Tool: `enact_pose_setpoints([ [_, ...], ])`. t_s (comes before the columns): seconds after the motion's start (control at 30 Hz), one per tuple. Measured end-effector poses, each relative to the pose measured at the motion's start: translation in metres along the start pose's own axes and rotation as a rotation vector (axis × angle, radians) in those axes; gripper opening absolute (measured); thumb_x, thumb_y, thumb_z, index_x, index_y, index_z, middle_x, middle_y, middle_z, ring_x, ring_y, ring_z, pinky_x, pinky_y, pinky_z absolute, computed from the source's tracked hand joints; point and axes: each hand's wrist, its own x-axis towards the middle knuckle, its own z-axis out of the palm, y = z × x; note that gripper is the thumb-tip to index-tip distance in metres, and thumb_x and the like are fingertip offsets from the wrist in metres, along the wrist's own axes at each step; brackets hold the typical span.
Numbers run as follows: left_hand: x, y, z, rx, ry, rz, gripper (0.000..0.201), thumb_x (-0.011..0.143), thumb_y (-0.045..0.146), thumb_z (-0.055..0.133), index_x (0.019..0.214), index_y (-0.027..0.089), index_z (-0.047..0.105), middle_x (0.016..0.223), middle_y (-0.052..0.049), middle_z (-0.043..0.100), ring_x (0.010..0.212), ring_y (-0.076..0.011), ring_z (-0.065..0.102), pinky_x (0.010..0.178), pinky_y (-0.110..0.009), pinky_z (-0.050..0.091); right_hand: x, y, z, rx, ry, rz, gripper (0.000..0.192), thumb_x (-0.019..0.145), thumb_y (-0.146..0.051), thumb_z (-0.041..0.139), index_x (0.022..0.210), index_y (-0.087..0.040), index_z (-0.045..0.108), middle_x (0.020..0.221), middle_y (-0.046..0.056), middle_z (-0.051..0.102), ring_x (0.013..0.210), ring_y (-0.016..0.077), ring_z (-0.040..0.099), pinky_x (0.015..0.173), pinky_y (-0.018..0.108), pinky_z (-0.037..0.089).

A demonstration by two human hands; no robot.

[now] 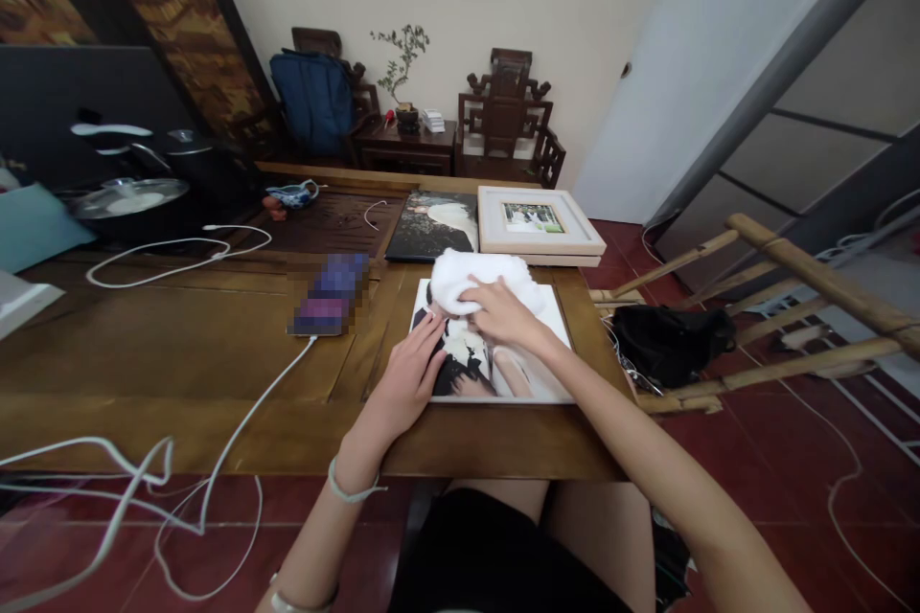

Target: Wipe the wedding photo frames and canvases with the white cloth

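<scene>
A photo panel [536,369] with a printed picture of people lies flat near the table's front edge. My right hand [503,311] presses a bunched white cloth [478,273] onto the panel's far part, fingers over the cloth. On the panel's left edge rests my left hand [413,369], its fingers stretched out flat. The cloth hides the upper part of the picture. Just behind it lie a dark photo panel [435,228] and a pale framed picture [539,215], which is stacked on another frame.
A phone [329,295] on a white cable [251,412] lies left on the wooden table [216,345]. Farther left stand a lidded pot [129,201] and a black kettle [197,172]. A bamboo rack [812,283] with a black bag [672,340] stands at the right.
</scene>
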Motion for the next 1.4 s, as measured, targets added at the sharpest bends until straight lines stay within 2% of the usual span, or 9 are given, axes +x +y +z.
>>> enact_pose_setpoints([
  [0.2,-0.001,0.000,0.000,-0.004,0.015,-0.002,0.045,0.095,0.027,0.030,0.139,0.017,0.033,0.143,-0.012,0.040,0.136,-0.0220,0.029,0.109,-0.046,0.028,-0.075,0.049,-0.012,-0.083,0.131,0.123,0.050,0.063,-0.001,0.037,0.105,-0.014,0.061,0.128,0.013,0.055,0.133,0.0265,0.031,0.106,0.061,0.012],
  [0.37,-0.001,0.000,0.002,0.009,0.022,0.000,0.044,0.095,0.025,0.029,0.137,0.014,0.036,0.142,-0.014,0.040,0.136,-0.0224,0.029,0.109,-0.046,0.029,-0.160,0.004,-0.005,-0.153,0.041,0.034,0.042,0.058,0.003,0.036,0.083,-0.018,0.062,0.141,0.006,0.041,0.139,0.0230,0.011,0.110,0.058,0.010],
  [0.5,0.000,-0.002,0.003,0.014,0.031,-0.004,0.043,0.094,0.025,0.030,0.136,0.017,0.037,0.141,-0.013,0.042,0.136,-0.0224,0.029,0.108,-0.047,0.029,-0.196,-0.040,-0.004,-0.130,-0.056,-0.019,0.041,0.052,0.004,0.035,0.071,-0.021,0.061,0.141,0.000,0.043,0.139,0.0217,0.015,0.111,0.057,0.012],
  [0.63,0.001,-0.002,0.002,0.016,0.010,-0.023,0.044,0.094,0.025,0.030,0.136,0.015,0.038,0.141,-0.014,0.042,0.136,-0.0233,0.030,0.108,-0.049,0.029,-0.182,-0.032,-0.004,-0.127,-0.045,-0.043,0.044,0.053,0.004,0.036,0.077,-0.020,0.063,0.140,0.004,0.044,0.137,0.0230,0.020,0.111,0.057,0.013],
  [0.77,0.001,0.000,-0.001,0.000,-0.004,-0.027,0.043,0.094,0.025,0.030,0.134,0.014,0.041,0.140,-0.014,0.043,0.136,-0.0233,0.030,0.108,-0.048,0.029,-0.129,0.013,-0.013,-0.161,-0.001,-0.022,0.047,0.058,0.001,0.038,0.093,-0.015,0.064,0.134,0.012,0.050,0.132,0.0243,0.033,0.110,0.053,0.018],
  [0.9,0.000,0.001,-0.002,-0.015,0.003,-0.029,0.043,0.094,0.025,0.032,0.135,0.017,0.040,0.141,-0.013,0.042,0.135,-0.0228,0.031,0.109,-0.047,0.028,-0.067,0.052,-0.036,-0.148,0.013,0.026,0.052,0.064,-0.003,0.037,0.106,-0.016,0.064,0.115,0.009,0.064,0.113,0.0255,0.053,0.101,0.044,0.035],
  [1.03,-0.001,0.001,-0.003,-0.009,-0.009,-0.035,0.043,0.094,0.024,0.031,0.136,0.016,0.039,0.142,-0.012,0.041,0.135,-0.0224,0.030,0.109,-0.047,0.028,-0.034,0.068,-0.054,-0.131,0.014,0.048,0.050,0.064,-0.004,0.037,0.104,-0.014,0.066,0.112,0.009,0.066,0.105,0.0251,0.057,0.091,0.034,0.042],
  [1.17,-0.001,0.001,-0.002,-0.019,-0.002,-0.038,0.043,0.094,0.024,0.031,0.135,0.015,0.039,0.142,-0.013,0.041,0.135,-0.0227,0.030,0.110,-0.047,0.028,-0.051,0.061,-0.045,-0.149,0.035,0.062,0.050,0.064,-0.003,0.037,0.104,-0.013,0.065,0.107,0.010,0.067,0.105,0.0252,0.058,0.092,0.038,0.041],
  [1.4,0.000,0.001,-0.002,-0.017,0.005,-0.039,0.043,0.094,0.025,0.030,0.135,0.013,0.040,0.141,-0.014,0.042,0.136,-0.0230,0.029,0.110,-0.048,0.028,-0.162,-0.005,0.001,-0.209,0.102,-0.020,0.041,0.058,0.003,0.036,0.083,-0.017,0.062,0.137,0.011,0.047,0.134,0.0254,0.030,0.109,0.057,0.019],
])
